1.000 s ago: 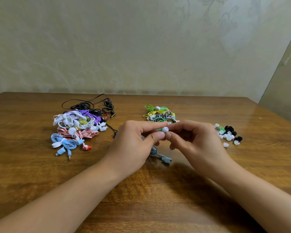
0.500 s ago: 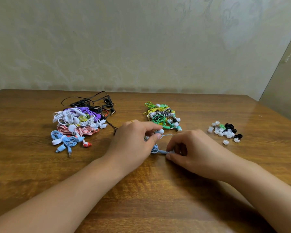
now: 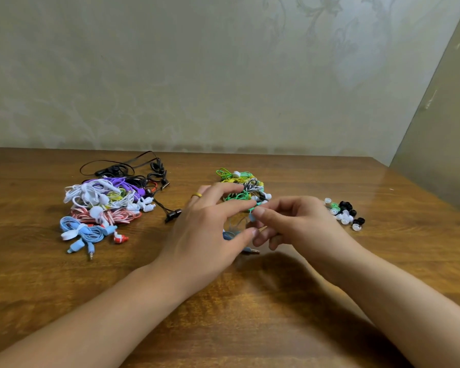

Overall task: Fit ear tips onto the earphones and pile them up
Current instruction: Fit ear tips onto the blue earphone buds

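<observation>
While both hands, the left hand [image 3: 207, 229] and right hand [image 3: 300, 224], pinched the light, limp pale-blue wired earphone [image 3: 251, 217], its hard bud looked the surest hold

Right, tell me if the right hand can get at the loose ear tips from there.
Probably yes: the ear tips lie uncovered on the table just beyond the right hand, nothing between them, though its fingers now pinch a blue earbud.

Bare table [image 3: 250, 328] in front; earphone piles [image 3: 104, 205] left, ear tips [image 3: 344, 212] right.
</observation>
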